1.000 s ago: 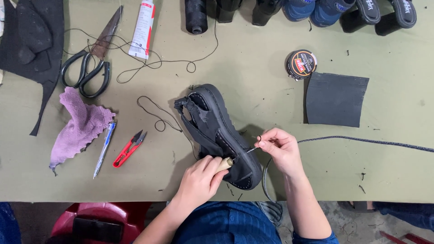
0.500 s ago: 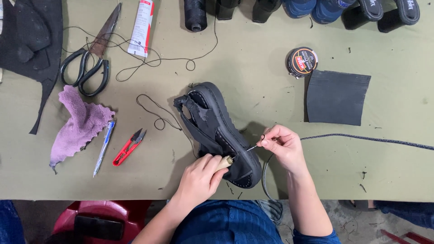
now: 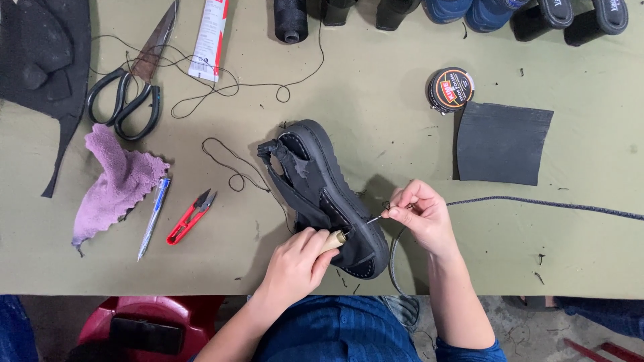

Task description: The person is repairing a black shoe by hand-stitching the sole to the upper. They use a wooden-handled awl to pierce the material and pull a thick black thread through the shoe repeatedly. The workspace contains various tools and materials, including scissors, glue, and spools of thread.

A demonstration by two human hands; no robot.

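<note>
A black sandal [image 3: 320, 189] lies on its side on the olive table [image 3: 376, 127], sole edge up. My left hand [image 3: 295, 265] grips the wooden handle of a stitching awl [image 3: 335, 238] pressed into the sandal's heel end. The awl's metal tip pokes out on the right side of the sole. My right hand [image 3: 421, 216] pinches black thread [image 3: 386, 205] at that tip. More thread [image 3: 231, 167] trails loose on the table to the sandal's left.
Red thread snips [image 3: 190, 216], a pen [image 3: 153, 217], a purple cloth [image 3: 121, 181] and large scissors [image 3: 131, 87] lie at left. A glue tube [image 3: 209, 37], a thread spool [image 3: 290, 19], a polish tin [image 3: 450, 89], a black rubber sheet [image 3: 503, 142] and several shoes [image 3: 537, 15] sit farther back. A dark cord [image 3: 550, 204] runs off to the right.
My right hand has shifted slightly with the thread at the awl tip. The left hand and sandal have stayed nearly still.
</note>
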